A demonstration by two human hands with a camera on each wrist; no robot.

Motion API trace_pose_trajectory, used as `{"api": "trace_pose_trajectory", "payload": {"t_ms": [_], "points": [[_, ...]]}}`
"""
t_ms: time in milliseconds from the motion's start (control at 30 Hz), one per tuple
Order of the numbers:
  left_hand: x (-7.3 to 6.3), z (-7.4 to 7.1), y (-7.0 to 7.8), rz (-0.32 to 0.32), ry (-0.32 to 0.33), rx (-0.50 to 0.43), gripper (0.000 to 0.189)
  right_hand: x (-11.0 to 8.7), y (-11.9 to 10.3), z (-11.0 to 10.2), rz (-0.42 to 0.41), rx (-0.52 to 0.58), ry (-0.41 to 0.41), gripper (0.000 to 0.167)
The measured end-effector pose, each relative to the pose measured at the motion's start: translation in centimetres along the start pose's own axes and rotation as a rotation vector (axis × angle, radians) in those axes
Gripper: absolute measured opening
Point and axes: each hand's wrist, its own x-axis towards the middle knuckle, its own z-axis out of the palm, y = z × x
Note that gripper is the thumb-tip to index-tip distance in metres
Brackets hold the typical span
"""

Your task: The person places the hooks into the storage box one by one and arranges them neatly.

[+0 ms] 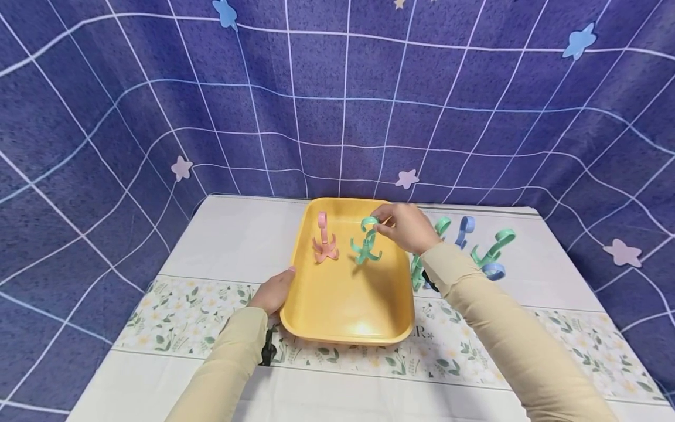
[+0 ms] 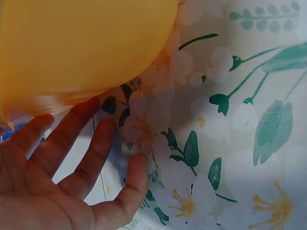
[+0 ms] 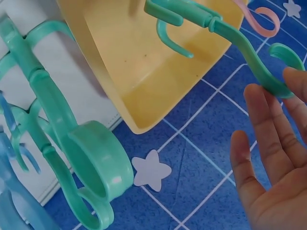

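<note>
My right hand (image 1: 408,227) pinches the curved top of a green claw hanger (image 1: 366,249), a plastic hook with several upturned prongs at its base. It hangs upright over the yellow tray (image 1: 348,316), prongs downward; contact with the tray floor cannot be told. A pink claw hanger (image 1: 326,251) stands inside the tray, left of the green one. At the tray's left side, my left hand (image 1: 271,293) holds the rim, thumb at the edge. The left wrist view shows its other fingers (image 2: 84,124) loosely extended beneath the tray wall.
Right of the tray lie more hangers: green ones (image 1: 493,249) and blue ones (image 1: 465,230), partly hidden by my right forearm. A white tablecloth with a floral band (image 1: 184,310) covers the table. Behind it hangs a blue grid-patterned curtain (image 1: 343,135) with stars.
</note>
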Motion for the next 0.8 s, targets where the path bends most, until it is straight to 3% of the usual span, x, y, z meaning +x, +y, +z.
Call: {"api": "trace_pose_trajectory", "payload": {"t_ms": [533,800], "points": [[0.0,-0.1,0.1,-0.011,0.009,0.013,0.067,1.8,0.0,1.5,0.01,-0.02,0.028,0.02],[-0.1,0.0,0.3,-0.03,-0.003,-0.022,0.067,2.1,-0.2,2.3,0.024,-0.016,0.025,0.017]]}}
